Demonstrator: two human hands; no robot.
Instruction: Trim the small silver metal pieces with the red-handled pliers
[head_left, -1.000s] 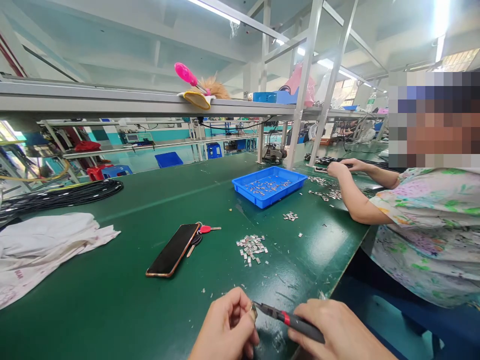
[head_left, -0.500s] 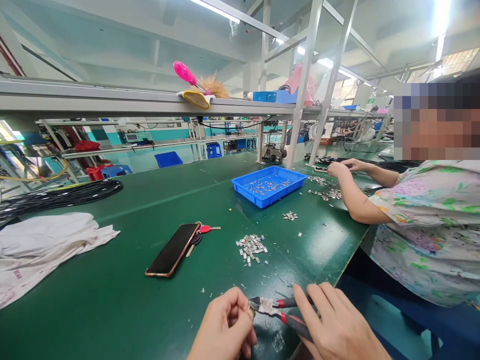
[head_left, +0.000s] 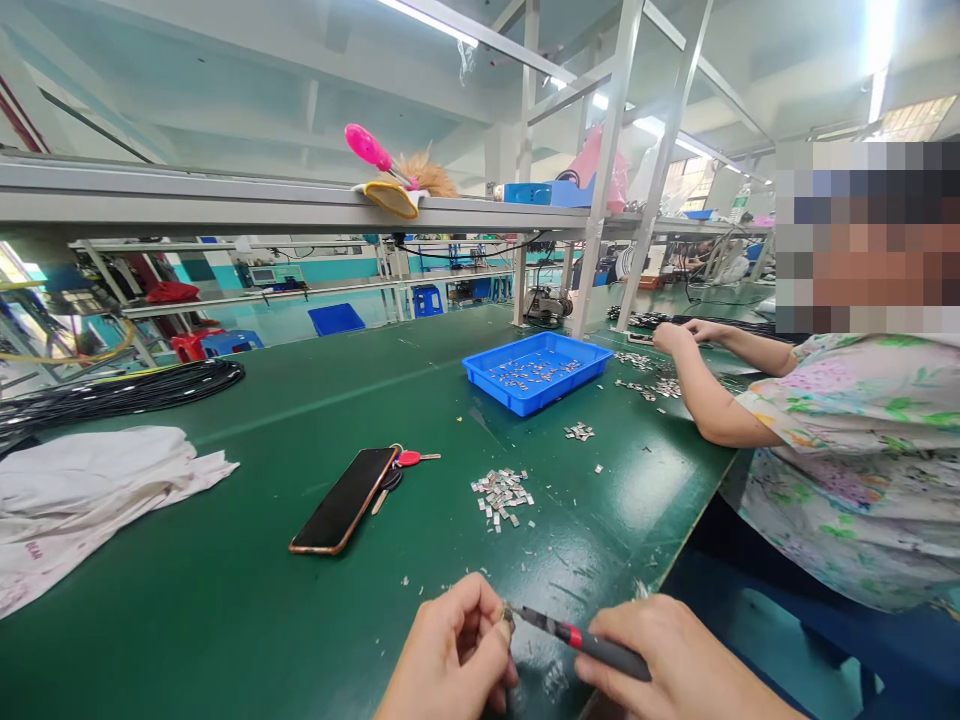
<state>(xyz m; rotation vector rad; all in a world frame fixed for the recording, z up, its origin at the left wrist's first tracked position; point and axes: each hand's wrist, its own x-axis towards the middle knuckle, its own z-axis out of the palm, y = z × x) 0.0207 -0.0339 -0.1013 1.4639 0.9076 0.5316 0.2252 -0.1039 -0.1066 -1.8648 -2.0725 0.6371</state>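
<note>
My left hand sits at the near edge of the green bench, fingers curled around a small shiny metal piece. My right hand grips the red-and-black handles of small pliers, whose closed tips reach my left fingertips. The pliers' jaws are partly hidden by those fingers. Farther up the bench lies a loose pile of small metal pieces, apart from both hands.
A black phone and keys lie left of the pile. Beyond are a blue tray of metal pieces, a white cloth and coiled black cable. A co-worker's arm reaches across the right side.
The pliers' jaws, open around a silver piece half a second ago, are now closed. My right hand has shifted down onto the handles. My left hand has barely moved.
</note>
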